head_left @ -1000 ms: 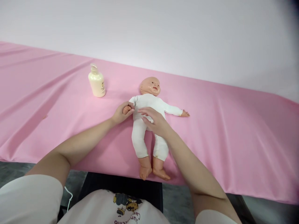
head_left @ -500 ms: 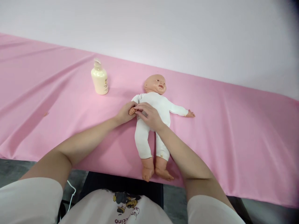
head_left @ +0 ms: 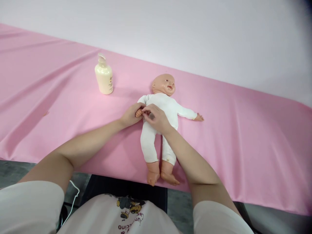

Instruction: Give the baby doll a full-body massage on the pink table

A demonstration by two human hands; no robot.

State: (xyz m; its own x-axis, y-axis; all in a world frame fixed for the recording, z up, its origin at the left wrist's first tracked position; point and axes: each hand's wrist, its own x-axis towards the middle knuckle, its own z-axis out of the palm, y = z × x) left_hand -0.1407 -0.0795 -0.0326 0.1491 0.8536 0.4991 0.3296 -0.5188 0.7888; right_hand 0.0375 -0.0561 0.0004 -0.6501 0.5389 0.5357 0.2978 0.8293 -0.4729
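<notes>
Nearest: white printed T-shirt of the person, with a white cable beside it and grey floor below the table edge. Just beyond, the baby doll lies face up across the near half of the table, bare feet at the front edge, head away. Feet, hands and head are smooth and flesh-toned, the head glossy and turned to the right; torso, arms and legs are white fabric, with small yellowish marks at one ankle cuff. Left hand is curled closed around the doll's hand on that side, small moulded fingers showing in its grasp. Right hand is half-closed above the doll's belly, thumb and fingertips bent in against the same doll hand; cannot tell whether it grips. Doll's other arm extends right, palm open. Surface: pink cloth, satiny, creased at left, draping over the front edge. Farther back, left of the doll and well apart, a cream pump bottle stands upright. Behind everything: plain whitish wall.
</notes>
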